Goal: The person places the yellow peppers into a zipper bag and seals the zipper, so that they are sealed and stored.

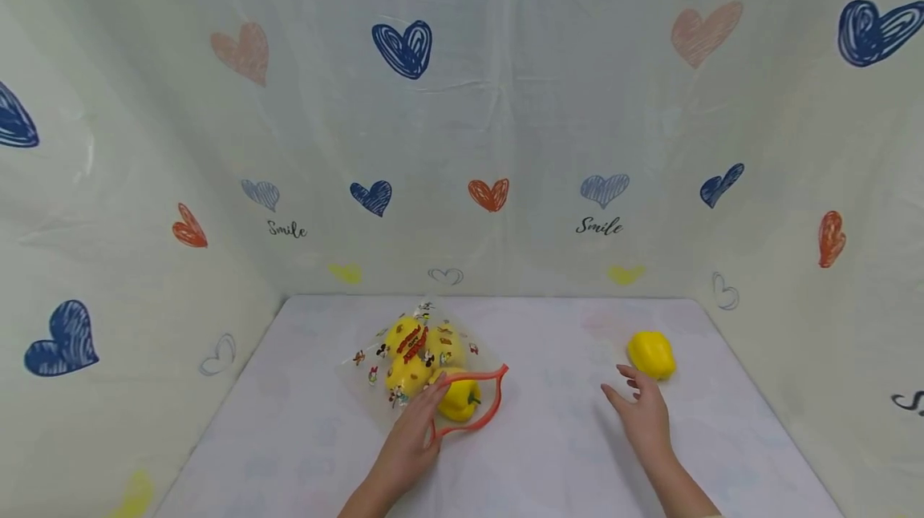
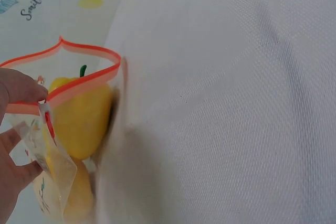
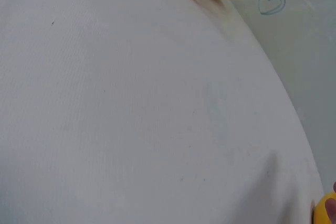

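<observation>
A clear zip bag (image 1: 498,398) printed with cartoon figures lies left of centre, its red-edged mouth spread toward the right. Several yellow bell peppers sit inside; the one at the mouth (image 2: 79,119) shows a green stem. My left hand (image 1: 413,442) grips the near edge of the bag's mouth, the red slider (image 2: 49,121) beside its fingers. On the right of the table lies a loose yellow bell pepper (image 1: 652,354). My right hand (image 1: 645,415) hovers just in front of it, thumb and fingers apart, holding nothing. Only fingertips (image 3: 331,211) of that hand show in the right wrist view.
A white cloth covers the table (image 1: 549,454). Pale curtains (image 1: 498,117) with hearts and "Smile" lettering stand close behind it and along both sides.
</observation>
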`<action>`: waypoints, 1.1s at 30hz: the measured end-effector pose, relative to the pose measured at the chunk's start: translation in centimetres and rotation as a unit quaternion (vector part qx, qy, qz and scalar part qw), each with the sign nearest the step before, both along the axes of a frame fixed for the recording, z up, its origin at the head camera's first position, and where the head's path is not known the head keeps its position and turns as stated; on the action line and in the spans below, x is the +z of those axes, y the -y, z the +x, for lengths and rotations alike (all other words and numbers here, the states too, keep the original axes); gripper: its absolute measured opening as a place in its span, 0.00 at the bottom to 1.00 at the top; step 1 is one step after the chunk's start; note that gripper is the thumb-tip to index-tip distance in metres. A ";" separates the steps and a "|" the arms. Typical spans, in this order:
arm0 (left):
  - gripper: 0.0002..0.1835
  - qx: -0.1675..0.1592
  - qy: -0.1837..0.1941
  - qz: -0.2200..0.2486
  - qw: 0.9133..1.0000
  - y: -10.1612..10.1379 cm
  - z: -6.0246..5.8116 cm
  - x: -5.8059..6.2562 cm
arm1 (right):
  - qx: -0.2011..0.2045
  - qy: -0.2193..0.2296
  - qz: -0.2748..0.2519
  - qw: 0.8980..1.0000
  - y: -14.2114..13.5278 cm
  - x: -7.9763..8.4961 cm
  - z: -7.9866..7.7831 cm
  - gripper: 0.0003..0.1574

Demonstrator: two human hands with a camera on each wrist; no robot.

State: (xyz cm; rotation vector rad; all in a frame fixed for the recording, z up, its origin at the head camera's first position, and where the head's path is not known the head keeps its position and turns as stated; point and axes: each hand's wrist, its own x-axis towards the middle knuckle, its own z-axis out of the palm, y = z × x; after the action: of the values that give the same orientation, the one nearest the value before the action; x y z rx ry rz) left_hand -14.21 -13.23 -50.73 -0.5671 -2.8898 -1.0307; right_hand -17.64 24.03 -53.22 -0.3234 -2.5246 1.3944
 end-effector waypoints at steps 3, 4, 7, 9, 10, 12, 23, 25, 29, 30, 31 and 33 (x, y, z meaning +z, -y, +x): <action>0.44 0.001 0.003 -0.003 1.000 -0.2 0.1 0.0 | -0.010 0.004 0.009 1.000 -0.9 -0.6 0.1 0.31; 0.44 0.002 0.003 -0.003 1.000 -0.2 0.1 0.0 | -0.014 0.004 0.013 1.000 -1.2 -0.7 0.2 0.31; 0.44 0.003 0.004 -0.003 1.000 -0.2 0.2 0.1 | -0.029 -0.003 0.021 0.999 -1.8 -1.0 0.2 0.30; 0.44 0.003 0.004 -0.004 1.000 -0.2 0.2 0.1 | -0.038 -0.010 0.030 0.999 -2.1 -1.0 0.2 0.30; 0.44 0.003 0.004 -0.003 1.000 -0.1 0.2 0.2 | -0.044 -0.013 0.034 0.998 -2.3 -1.0 0.1 0.29; 0.44 0.003 0.005 -0.002 1.000 -0.1 0.2 0.2 | -0.053 -0.014 0.037 0.998 -2.7 -0.9 0.1 0.30; 0.43 0.006 0.004 0.002 1.000 -0.1 0.0 0.0 | -0.101 -0.027 0.040 0.994 -4.4 -0.9 -0.5 0.29; 0.43 0.007 0.004 0.002 1.000 -0.1 0.0 0.0 | -0.109 -0.028 0.041 0.993 -4.6 -0.8 -0.7 0.29; 0.42 0.007 0.002 0.001 1.000 -0.1 0.1 0.0 | -0.119 -0.020 0.045 0.992 -5.1 -0.6 -1.3 0.30; 0.42 0.007 0.002 0.001 1.000 0.0 0.2 0.0 | -0.120 -0.018 0.047 0.991 -5.2 -0.6 -1.5 0.30; 0.42 0.007 0.001 0.001 1.000 0.0 0.2 0.1 | -0.121 -0.018 0.049 0.991 -5.2 -0.5 -1.7 0.30; 0.43 0.007 -0.001 -0.001 1.000 0.0 0.2 0.1 | -0.124 -0.016 0.052 0.991 -5.4 -0.4 -2.0 0.30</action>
State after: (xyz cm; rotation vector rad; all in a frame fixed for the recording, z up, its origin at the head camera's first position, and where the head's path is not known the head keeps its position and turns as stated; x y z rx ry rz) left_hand -13.98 -13.23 -50.65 -0.5477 -2.8894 -1.0262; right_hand -19.66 29.46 -53.62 -0.5681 -2.4221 1.1614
